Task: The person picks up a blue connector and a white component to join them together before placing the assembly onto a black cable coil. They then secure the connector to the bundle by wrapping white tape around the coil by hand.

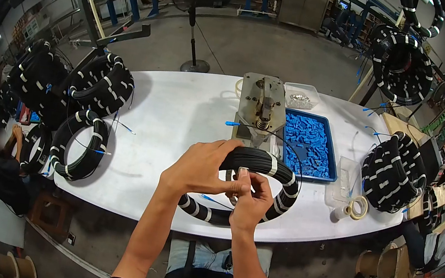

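Note:
A coil of black cable (285,193), bound with white bands of tape, is held tilted up over the front of the white table (146,185). My left hand (201,167) is closed around its upper left side, thumb reaching across the ring. Inside the ring, my right hand (252,204) is closed in a pinch near that thumb; what lies between its fingers is too small to make out. A blue-tipped cable end (231,124) sticks out above the coil, and another blue tip (208,198) shows within the ring.
Behind the coil stands a metal bench press (250,100). To its right are a blue tray (335,172) of small blue connectors, clear boxes and tape rolls (359,206). More taped coils (79,143) flank both sides. People sit at left and right.

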Available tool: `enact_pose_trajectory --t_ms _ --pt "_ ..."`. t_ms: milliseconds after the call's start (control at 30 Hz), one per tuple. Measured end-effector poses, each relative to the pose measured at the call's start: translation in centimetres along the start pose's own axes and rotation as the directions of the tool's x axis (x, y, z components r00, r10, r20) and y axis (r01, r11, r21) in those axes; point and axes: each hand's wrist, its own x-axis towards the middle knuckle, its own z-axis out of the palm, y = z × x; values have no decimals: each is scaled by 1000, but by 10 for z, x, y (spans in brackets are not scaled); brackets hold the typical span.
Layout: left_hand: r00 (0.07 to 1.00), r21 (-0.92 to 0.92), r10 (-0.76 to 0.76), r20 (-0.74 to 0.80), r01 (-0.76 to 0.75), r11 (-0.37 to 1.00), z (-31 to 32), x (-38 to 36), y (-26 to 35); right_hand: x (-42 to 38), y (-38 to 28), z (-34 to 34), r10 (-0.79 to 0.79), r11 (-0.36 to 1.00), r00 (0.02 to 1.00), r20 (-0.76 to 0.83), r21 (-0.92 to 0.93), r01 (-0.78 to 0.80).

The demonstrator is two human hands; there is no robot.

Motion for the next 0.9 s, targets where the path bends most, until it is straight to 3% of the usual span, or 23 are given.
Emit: enact_pose_trajectory --t_ms 167,233,333,433,700,767,900 --pt "997 34 16 -78 -14 999 9 2 -5 0 1 3 -34 999 999 -20 -21 34" --pt "992 -13 -47 -119 46 999 10 4 -1 0 3 4 -52 998 999 -12 -37 52" --pt "981 -28 -141 -132 138 990 7 4 8 -1 18 0 -189 978 982 22 -82 190" --pt "981 -62 -139 -136 132 989 6 4 6 -2 29 -7 -237 970 971 26 -49 238" --pt "979 -87 -149 -140 137 987 7 2 1 -7 41 -14 -100 983 973 207 -130 129" --pt "979 -91 -152 -137 141 986 6 1 2 0 53 -15 -125 992 958 259 29 121" --pt "985 -106 -108 -135 94 990 4 -1 5 22 63 -14 -127 991 968 219 -10 132"
